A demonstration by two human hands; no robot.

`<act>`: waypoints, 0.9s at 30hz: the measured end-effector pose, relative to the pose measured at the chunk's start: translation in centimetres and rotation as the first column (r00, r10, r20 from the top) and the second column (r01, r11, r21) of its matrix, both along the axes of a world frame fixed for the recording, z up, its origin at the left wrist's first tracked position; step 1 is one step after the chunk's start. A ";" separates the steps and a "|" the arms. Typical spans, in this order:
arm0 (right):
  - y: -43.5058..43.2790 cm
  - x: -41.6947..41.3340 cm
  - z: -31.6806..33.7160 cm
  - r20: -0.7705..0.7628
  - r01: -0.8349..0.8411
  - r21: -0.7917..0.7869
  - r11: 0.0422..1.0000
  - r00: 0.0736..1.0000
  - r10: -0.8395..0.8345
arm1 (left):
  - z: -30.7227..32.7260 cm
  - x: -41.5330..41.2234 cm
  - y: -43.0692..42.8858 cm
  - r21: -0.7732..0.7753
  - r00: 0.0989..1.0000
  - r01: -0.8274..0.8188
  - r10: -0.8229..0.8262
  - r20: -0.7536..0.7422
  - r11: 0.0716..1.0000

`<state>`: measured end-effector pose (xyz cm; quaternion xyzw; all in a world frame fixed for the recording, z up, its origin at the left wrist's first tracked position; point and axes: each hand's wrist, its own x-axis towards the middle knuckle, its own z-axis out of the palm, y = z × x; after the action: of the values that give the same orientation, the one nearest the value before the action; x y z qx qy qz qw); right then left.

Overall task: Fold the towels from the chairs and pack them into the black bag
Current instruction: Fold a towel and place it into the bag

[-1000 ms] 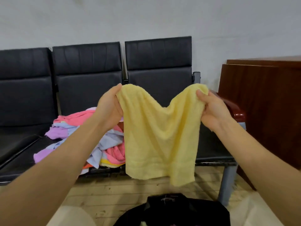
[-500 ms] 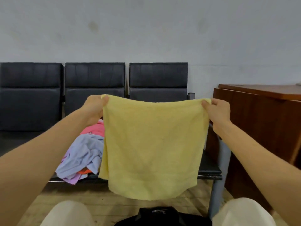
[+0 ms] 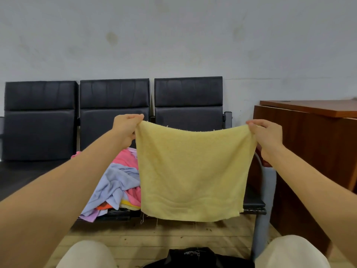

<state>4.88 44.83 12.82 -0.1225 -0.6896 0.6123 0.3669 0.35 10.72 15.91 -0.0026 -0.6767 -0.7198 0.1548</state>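
Note:
A yellow towel (image 3: pixel 191 171) hangs flat and spread out in front of the black chairs (image 3: pixel 114 105). My left hand (image 3: pixel 126 128) pinches its top left corner and my right hand (image 3: pixel 267 134) pinches its top right corner, both arms stretched forward. Its top edge sags slightly between them. A pile of pink, lilac and pale blue towels (image 3: pixel 117 182) lies on the middle seat, partly hidden behind the yellow towel. The black bag (image 3: pixel 193 257) sits on the floor between my knees at the bottom edge.
A brown wooden desk (image 3: pixel 313 136) stands to the right of the chair row. A grey metal chair leg (image 3: pixel 263 209) stands at the right end. Wooden floor (image 3: pixel 154 235) lies below, and a pale wall is behind.
The towel has gone from bunched and sagging to spread flat between my hands. My hands have moved apart, and the view has tilted up.

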 end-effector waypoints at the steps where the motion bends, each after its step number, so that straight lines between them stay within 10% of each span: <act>1: 0.1 0.1 0.0 -0.004 -0.009 -0.019 1.000 1.000 0.009 | 0.1 0.0 0.1 0.034 1.000 0.002 -0.002 0.010 0.999; 9: 0.5 0.2 -0.2 -0.006 -0.081 0.044 0.996 0.997 0.082 | 0.3 -0.8 -1.0 0.069 0.999 0.034 -0.034 0.008 0.997; 14: 0.9 -0.3 0.1 0.089 -0.128 0.263 0.956 0.990 0.108 | -0.4 -1.0 -1.4 -0.172 0.999 -0.013 0.004 -0.051 0.985; 20: 1.1 -1.3 0.2 0.065 0.014 0.495 0.869 0.996 -0.053 | -1.5 -1.5 -1.3 -0.599 0.918 -0.355 0.146 -0.369 0.718; 27: 1.7 -3.7 -0.3 0.048 0.090 0.659 0.747 0.986 -0.162 | -2.7 -4.2 -0.9 -0.660 0.895 -0.426 0.182 -0.407 0.619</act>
<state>1.19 46.51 12.53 -0.0641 -0.8678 0.2995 0.3912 -3.85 9.82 13.22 -0.0579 -0.8660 -0.3396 0.3625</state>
